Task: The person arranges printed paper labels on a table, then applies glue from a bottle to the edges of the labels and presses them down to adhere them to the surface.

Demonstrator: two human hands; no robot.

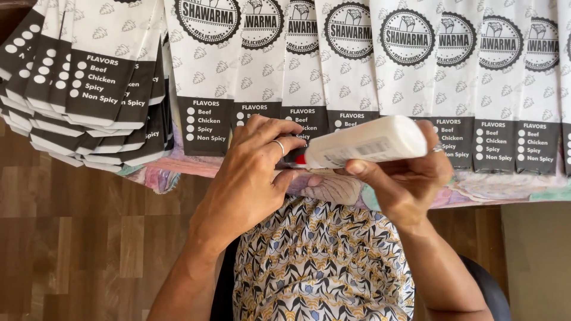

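A table [511, 193] covered with a pastel patterned cloth [160, 175] carries a row of white and black paper bags [351, 65], laid flat and overlapping side by side. At its left end lies a fanned stack of the same bags [95, 83].

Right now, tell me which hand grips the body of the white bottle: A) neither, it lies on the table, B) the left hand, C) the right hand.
C: the right hand wraps the white bottle around its body, while the left hand pinches the red tip end.
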